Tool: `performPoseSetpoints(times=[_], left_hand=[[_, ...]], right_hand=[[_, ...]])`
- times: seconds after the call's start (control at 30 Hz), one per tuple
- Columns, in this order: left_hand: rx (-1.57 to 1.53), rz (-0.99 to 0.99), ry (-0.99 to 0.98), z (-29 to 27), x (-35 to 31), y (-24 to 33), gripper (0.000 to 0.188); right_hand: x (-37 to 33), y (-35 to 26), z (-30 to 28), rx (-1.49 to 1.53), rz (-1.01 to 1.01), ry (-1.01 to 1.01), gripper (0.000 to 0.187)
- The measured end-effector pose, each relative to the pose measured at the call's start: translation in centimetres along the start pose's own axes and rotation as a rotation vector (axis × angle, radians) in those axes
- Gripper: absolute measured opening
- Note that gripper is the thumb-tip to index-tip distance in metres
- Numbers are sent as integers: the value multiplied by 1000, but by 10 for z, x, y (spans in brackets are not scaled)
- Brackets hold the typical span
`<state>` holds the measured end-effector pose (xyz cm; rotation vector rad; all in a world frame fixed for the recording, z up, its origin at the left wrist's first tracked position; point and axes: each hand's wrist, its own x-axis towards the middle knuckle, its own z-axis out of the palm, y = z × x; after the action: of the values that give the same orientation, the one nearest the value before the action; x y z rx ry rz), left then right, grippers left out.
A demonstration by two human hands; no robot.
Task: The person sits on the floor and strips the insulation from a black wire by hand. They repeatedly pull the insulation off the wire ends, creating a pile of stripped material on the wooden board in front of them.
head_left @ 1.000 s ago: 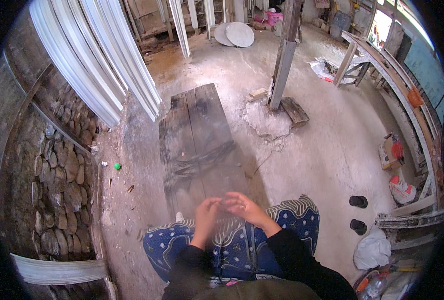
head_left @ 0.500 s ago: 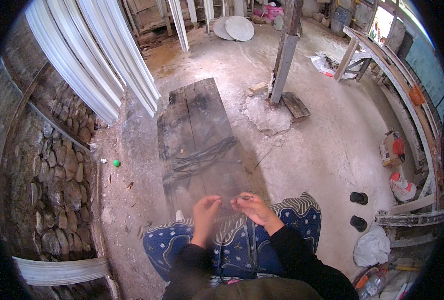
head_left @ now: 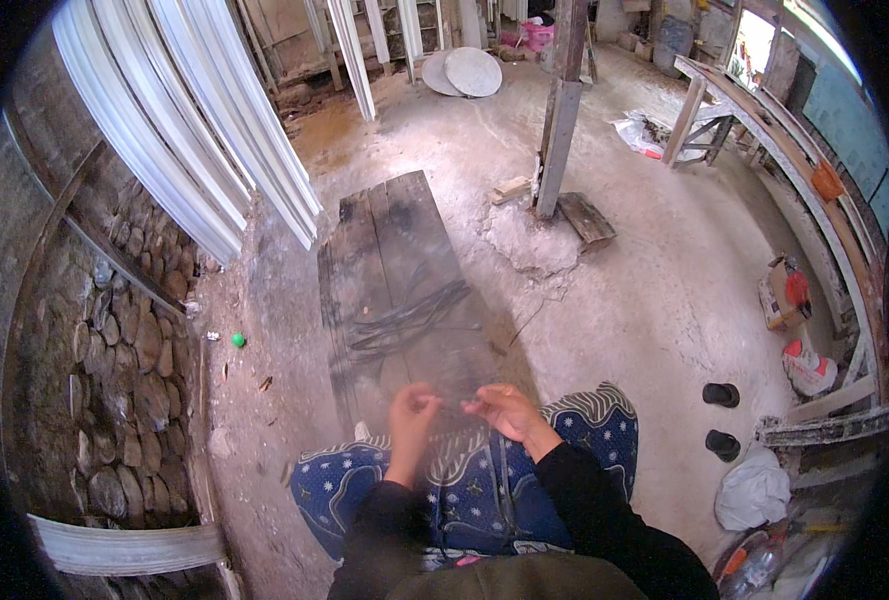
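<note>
Above my lap, my left hand (head_left: 415, 428) is closed in a pinch, thumb against fingertips; whatever it grips is too small and hazy to name. My right hand (head_left: 510, 412) faces it a short gap away, its fingers also pinched, on what looks like a thin dark strip. Another length of dark strip (head_left: 502, 485) runs down over the blue patterned cloth (head_left: 575, 450) across my knees. Beyond my hands, a loose bundle of thin black strips (head_left: 410, 318) lies across a dark wooden board (head_left: 390, 235).
Pale ribbed panels (head_left: 180, 120) lean at the far left, near a stone wall (head_left: 130, 380). A wooden post (head_left: 557, 140) stands on a rough base beyond the board. To the right are dark sandals (head_left: 721, 396), a white sack (head_left: 753, 490) and a long wooden bench (head_left: 765, 100).
Both hands keep their pinch near each other, with my left hand shifted very slightly up. The whole view has tilted a little, so the surroundings sit slightly lower.
</note>
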<state>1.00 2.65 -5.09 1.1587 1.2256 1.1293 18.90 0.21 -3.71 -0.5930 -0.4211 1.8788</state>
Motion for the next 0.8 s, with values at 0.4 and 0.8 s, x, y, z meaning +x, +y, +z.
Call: performPoseSetpoints(times=[0.4,0.8], left_hand=[[-157,-341,-601,3,-20,39,34],[24,-41,43,4,-3,22,14]], right_hand=[[4,4,4,-1484,-490,415,3],[5,-11,7,-1269,-476,158,17]])
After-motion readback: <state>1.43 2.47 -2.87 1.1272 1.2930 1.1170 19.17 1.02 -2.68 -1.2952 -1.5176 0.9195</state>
